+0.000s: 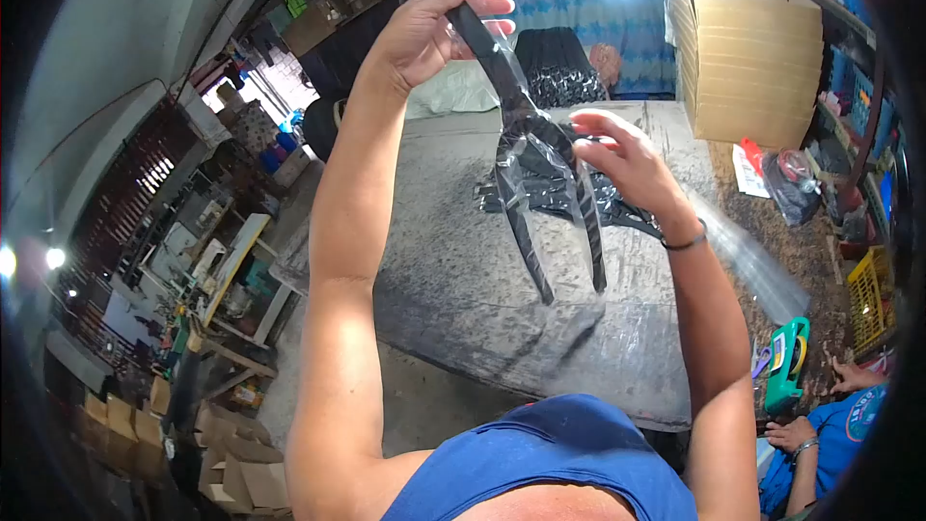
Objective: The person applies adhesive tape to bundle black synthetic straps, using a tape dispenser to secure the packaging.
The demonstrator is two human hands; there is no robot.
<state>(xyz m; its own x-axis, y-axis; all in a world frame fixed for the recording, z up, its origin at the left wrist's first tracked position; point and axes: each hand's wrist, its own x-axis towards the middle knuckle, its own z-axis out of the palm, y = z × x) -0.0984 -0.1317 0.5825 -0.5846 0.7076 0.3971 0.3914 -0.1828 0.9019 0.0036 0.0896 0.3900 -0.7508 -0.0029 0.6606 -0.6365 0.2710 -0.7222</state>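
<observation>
The left hand [424,34] has its thumb and fingers closed around the top of a black, two-pronged fork with a long straight stem, sleeved in clear, glossy plastic [522,118]. The fork hangs at a tilt above a grey, scuffed worktable [434,260], prongs pointing down towards the person. The right hand [629,162] is at the side of the crown, thumb and forefinger part-way open — whether they pinch the film or merely brush it, I cannot tell. Most of the weight seems to rest on the left hand, so slick film sliding under those fingers could let the fork drop onto the dark, plastic-wrapped pieces [552,197] lying on the worktable below, scuffing both. A prong tip might also pierce the thin sleeve if it knocks the tabletop — and a sharp tug by the right hand could tear it.
</observation>
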